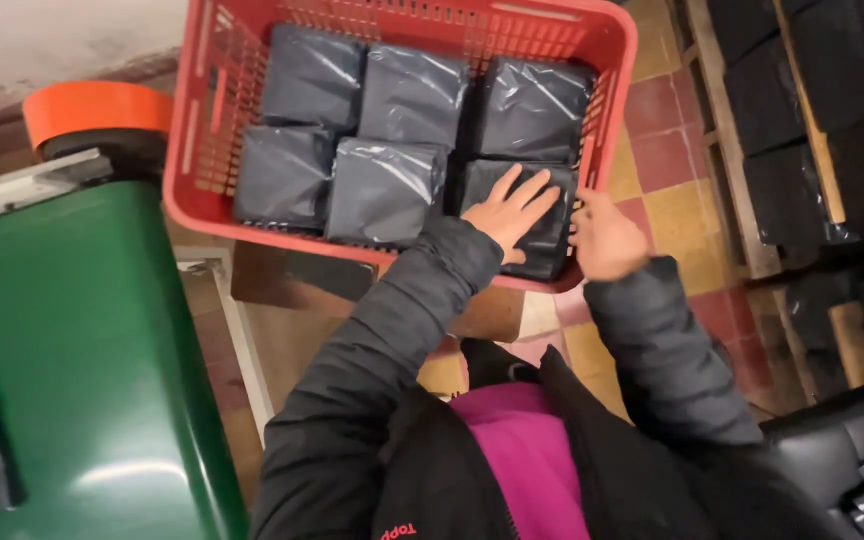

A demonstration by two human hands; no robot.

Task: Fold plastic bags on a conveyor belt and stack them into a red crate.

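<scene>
black plastic packet [542, 215] under left grip [512, 210], fingers spread flat; right grip [604, 238] curled at red crate [607, 60] rim. checkered tile floor [667, 170] below.

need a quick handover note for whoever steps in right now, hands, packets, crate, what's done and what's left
Left hand: flat, fingers spread, pressing on the near right packet in the red crate; no closed grip.
Right hand: at the crate's near right rim, beside that same packet; whether it grips anything cannot be seen.
Done: six dark plastic-wrapped packets lie in the crate, in two rows of three.
Left: the near right packet is being seated. More dark packets lie on the wooden rack to the right, and one sits on the green machine at left.
</scene>
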